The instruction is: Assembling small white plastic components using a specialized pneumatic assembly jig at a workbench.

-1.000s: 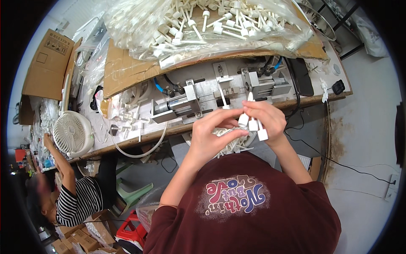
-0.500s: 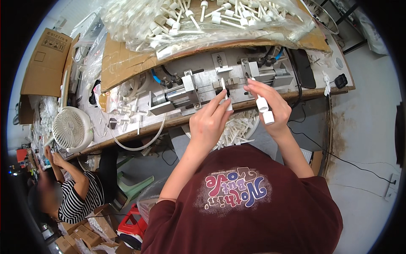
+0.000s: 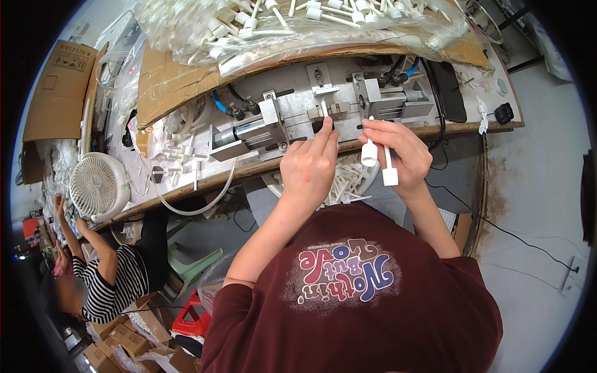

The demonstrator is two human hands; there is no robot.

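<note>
My left hand (image 3: 311, 165) reaches to the middle of the metal clamping fixture (image 3: 322, 82), its fingers close together. At its index fingertip a slim white plastic stick (image 3: 323, 108) points away from me over the small centre block; its near end is hidden by the fingers. To the right, my right hand (image 3: 401, 155) is closed round two white capped sticks. One white cap (image 3: 369, 155) hangs below the fingertips, the other cap (image 3: 390, 176) lower beside the palm. Both hands are at the bench's front edge.
A plastic bag of white capped sticks (image 3: 323, 13) lies on cardboard behind the fixture. Below the bench edge, a tub (image 3: 368, 189) holds white sticks. A white fan (image 3: 99, 186) and a clear hose (image 3: 214, 210) are on the left; a seated co-worker (image 3: 118, 283) is beyond.
My left hand has pushed the white stick forward into the fixture's centre, and its cap has gone out of sight. In my right hand the two capped sticks have spread apart.
</note>
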